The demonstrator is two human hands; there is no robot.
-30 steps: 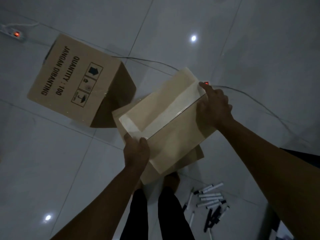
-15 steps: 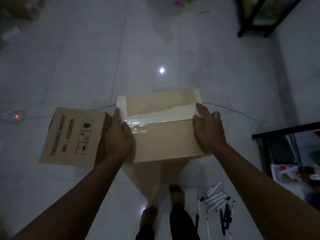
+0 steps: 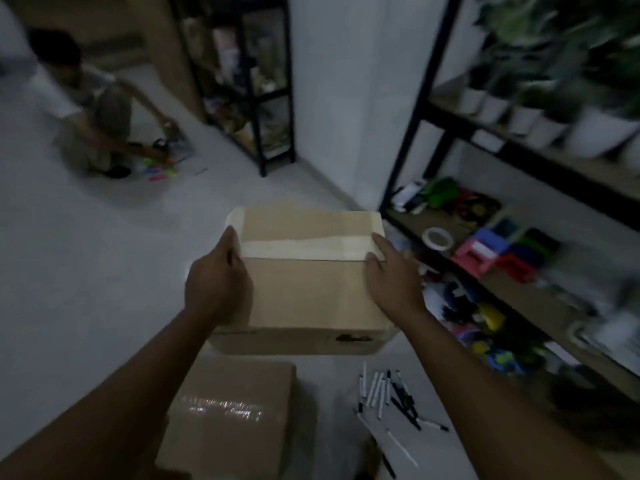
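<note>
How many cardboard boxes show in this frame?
2. One taped box is held between the left hand and right hand; a second box sits on the floor below it, lower left. Blurred shelves may hide more.

Nothing can be read: the only print is a dark smudge (image 3: 351, 338) on the near side of the cardboard box (image 3: 311, 296), toward that box's lower right corner, too blurred to make out
</note>
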